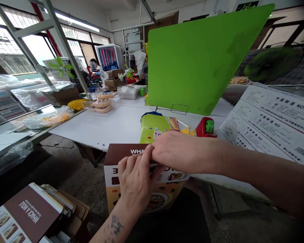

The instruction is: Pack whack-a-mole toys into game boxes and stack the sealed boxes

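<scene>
A brown and white printed toy box [121, 153] marked "WHAC" stands against the front edge of the white table [103, 125]. My left hand [136, 179] grips the box's upper edge, its fingers curled over the top. My right hand [182, 152] lies palm down across the top of the box, its fingers closed and pressed onto the lid beside the left fingers. Just behind the hands lies a green printed packet [153, 128].
A red tape dispenser [205, 127] and small yellow parts sit right of the packet. A large green board [202, 57] stands upright behind. Printed label sheets [271, 118] lie at right. A stack of flat boxes [27, 212] is at lower left. Trays and toys crowd the far table.
</scene>
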`<state>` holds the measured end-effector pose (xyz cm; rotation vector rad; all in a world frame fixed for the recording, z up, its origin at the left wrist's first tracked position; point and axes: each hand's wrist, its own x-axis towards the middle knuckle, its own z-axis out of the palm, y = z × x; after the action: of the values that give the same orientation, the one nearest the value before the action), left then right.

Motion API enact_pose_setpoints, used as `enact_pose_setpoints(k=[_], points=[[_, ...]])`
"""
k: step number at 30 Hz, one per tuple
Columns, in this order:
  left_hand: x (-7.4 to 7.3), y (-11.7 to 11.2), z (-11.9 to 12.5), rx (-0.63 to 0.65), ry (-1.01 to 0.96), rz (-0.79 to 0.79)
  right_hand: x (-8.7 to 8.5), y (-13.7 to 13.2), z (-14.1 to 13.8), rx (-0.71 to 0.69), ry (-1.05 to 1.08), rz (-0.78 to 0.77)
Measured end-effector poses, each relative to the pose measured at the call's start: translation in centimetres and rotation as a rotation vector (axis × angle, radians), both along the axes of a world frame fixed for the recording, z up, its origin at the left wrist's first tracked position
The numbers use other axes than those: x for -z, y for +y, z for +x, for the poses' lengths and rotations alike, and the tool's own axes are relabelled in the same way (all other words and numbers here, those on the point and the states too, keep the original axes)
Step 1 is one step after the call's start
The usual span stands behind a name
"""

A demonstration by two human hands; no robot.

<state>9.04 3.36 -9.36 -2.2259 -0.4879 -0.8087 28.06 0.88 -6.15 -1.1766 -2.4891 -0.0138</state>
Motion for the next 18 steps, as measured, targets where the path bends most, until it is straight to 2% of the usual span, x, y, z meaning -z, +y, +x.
enact_pose_setpoints(k=[2,4,7,10,11,14,16,18], points=[[0.1,0.1,-0.1,0.0,-0.009,0.01,0.3,0.7,0.7,0.036,0.034,-0.055],[0.0,0.2,-0.4,0.012,-0.018,0.017,1.1,1.8,1.6,0.054,0.156,-0.1],[-0.3,0.0,-1.0,0.013,0.003,0.026,3.0,3.6,2.4,0.045,0.315,-0.194],[-0.5,-0.4,-1.8,-0.054,0.098,0.057,4.9,4.5,1.8,-0.013,0.401,-0.347],[-0.6,-0.6,-2.0,-0.089,0.144,0.074,5.5,4.5,1.6,-0.023,0.457,-0.327],[-1.2,-0.9,-2.8,-0.165,0.251,0.101,7.4,4.1,1.4,0.064,0.758,-0.085],[-1.8,-0.8,-3.3,-0.193,0.269,0.083,9.3,3.9,1.8,0.119,1.076,0.002],[-2.4,-0.6,-3.8,-0.221,0.26,0.067,11.9,4.0,2.0,0.095,1.404,-0.006]])
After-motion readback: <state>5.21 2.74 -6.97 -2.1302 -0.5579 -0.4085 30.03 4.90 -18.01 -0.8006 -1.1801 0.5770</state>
